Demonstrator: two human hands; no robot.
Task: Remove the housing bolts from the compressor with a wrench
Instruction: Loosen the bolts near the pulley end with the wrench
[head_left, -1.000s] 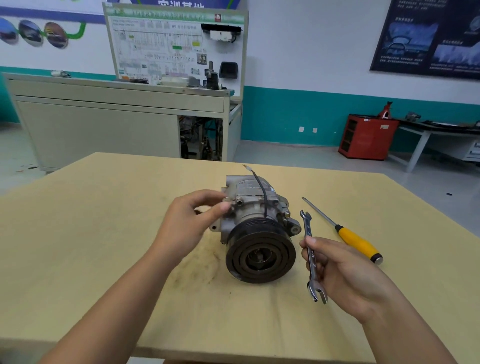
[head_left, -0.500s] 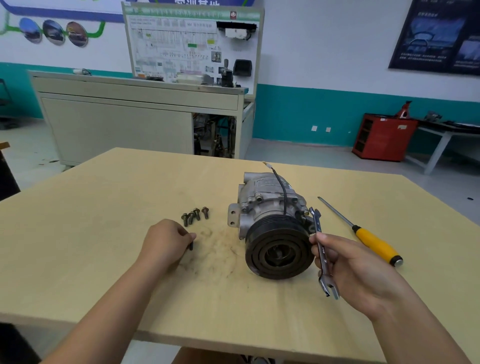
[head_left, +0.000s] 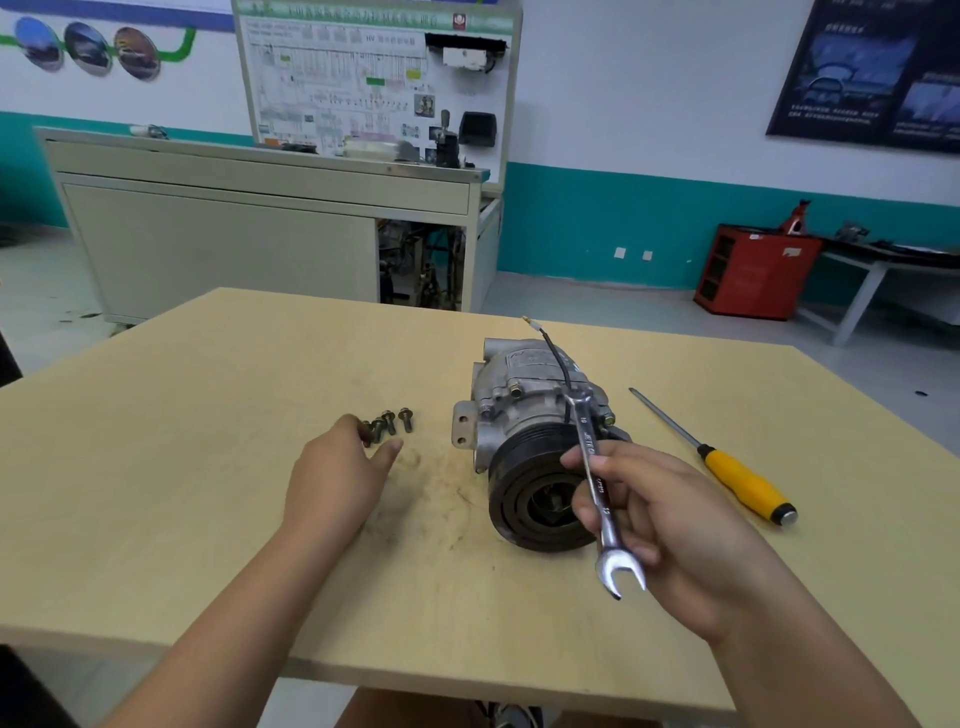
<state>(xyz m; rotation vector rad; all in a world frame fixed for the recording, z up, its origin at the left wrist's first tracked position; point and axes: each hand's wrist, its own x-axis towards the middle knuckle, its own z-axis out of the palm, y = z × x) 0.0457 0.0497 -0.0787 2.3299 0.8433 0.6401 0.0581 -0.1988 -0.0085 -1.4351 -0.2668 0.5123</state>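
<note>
A grey metal compressor (head_left: 524, 410) with a black pulley facing me lies on the wooden table (head_left: 208, 519). My right hand (head_left: 670, 525) grips a double open-ended wrench (head_left: 597, 488) by its shaft, its upper jaw over the compressor's housing near a bolt. Several loose bolts (head_left: 389, 422) lie in a short row left of the compressor. My left hand (head_left: 337, 483) rests over the table with its fingertips at that row, fingers relaxed; whether it holds a bolt is hidden.
A screwdriver with a yellow handle (head_left: 737, 478) lies on the table right of the compressor. Beyond the table stand a grey training bench (head_left: 260, 234) with a wiring panel, a red cabinet (head_left: 753, 270) and a side table at the far right.
My left hand left the compressor, went down to the table and now reaches the row of bolts. My right hand swung the wrench over the compressor's housing.
</note>
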